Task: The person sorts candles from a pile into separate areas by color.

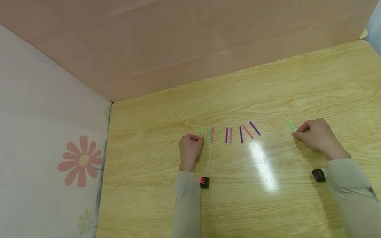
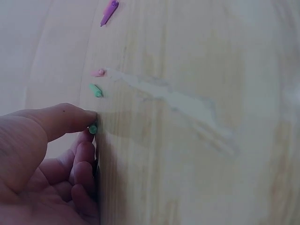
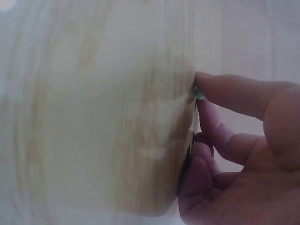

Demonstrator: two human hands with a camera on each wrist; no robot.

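At the left end of a row of short coloured sticks, my left hand [image 1: 191,148] pinches a green stick [image 1: 202,132] between thumb and fingers. The left wrist view shows that green stick [image 2: 93,128] end-on at the fingertips, low against the table. My right hand [image 1: 317,136] is well to the right of the row and pinches another green stick [image 1: 290,124] by its near end. Only a bit of that green stick [image 3: 199,94] shows in the right wrist view. Just right of the left hand lie a second green stick [image 1: 209,136] and a pink stick [image 1: 212,134], side by side.
Farther along the row on the wooden table [image 1: 251,217] are a purple stick [image 1: 226,135] beside a pink stick [image 1: 230,135], then an upright-lying purple stick [image 1: 241,134], a slanted pink stick [image 1: 248,131] and a slanted purple stick [image 1: 254,128]. A brown panel [image 1: 199,30] rises behind the table.
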